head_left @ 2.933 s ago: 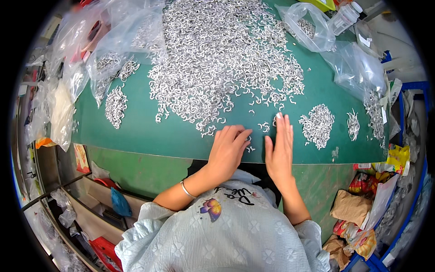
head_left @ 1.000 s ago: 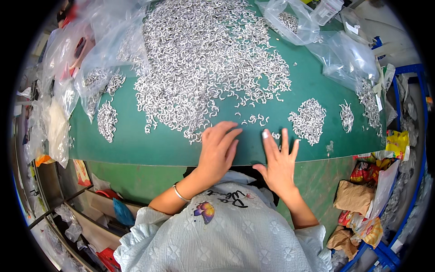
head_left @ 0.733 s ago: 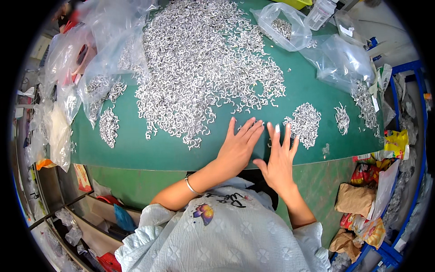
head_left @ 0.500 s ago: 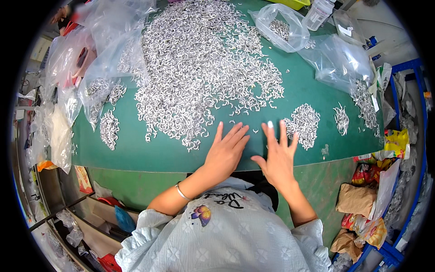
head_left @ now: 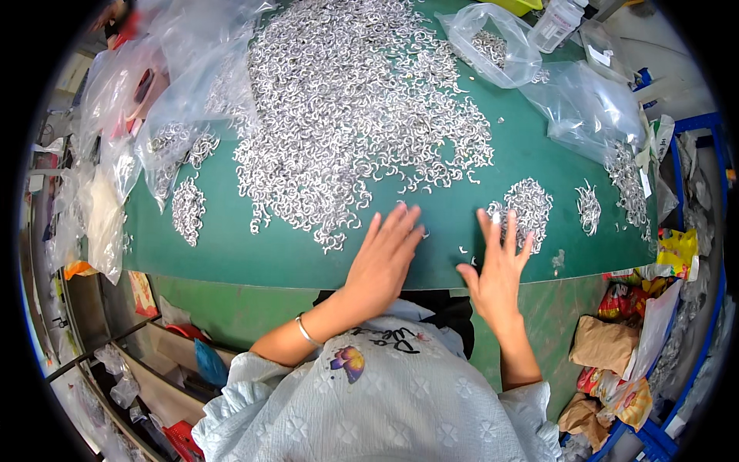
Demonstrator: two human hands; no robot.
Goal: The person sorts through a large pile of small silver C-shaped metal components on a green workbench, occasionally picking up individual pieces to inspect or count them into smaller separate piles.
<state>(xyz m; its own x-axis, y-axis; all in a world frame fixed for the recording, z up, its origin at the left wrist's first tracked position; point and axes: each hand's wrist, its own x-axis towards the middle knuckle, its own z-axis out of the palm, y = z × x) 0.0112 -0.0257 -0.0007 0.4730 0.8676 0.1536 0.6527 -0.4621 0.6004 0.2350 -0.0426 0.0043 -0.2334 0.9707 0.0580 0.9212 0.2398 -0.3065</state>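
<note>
A broad heap of small silvery curved metal pieces point(head_left: 331, 115) covers the middle of the green tabletop point(head_left: 308, 266). My left hand point(head_left: 382, 254) lies just in front of the heap's near edge, fingers stretched out, with a curved piece showing beside its fingertips. My right hand point(head_left: 499, 269) is spread, its fingertips at the left edge of a smaller pile of the same pieces point(head_left: 531, 212). A couple of loose pieces point(head_left: 463, 250) lie by its thumb. Neither hand grips anything that I can see.
Small piles lie at the left point(head_left: 188, 209) and right point(head_left: 588, 208). Clear plastic bags point(head_left: 181, 92) cover the left side; an open bag with pieces point(head_left: 493, 46) and a white bottle point(head_left: 557, 25) stand far right. Packets and a brown paper bag point(head_left: 606, 342) fill a blue rack point(head_left: 716, 308).
My right hand has moved right, up to the small pile. My left hand stays near the heap's front edge, its fingertips blurred by motion. The view has shifted slightly.
</note>
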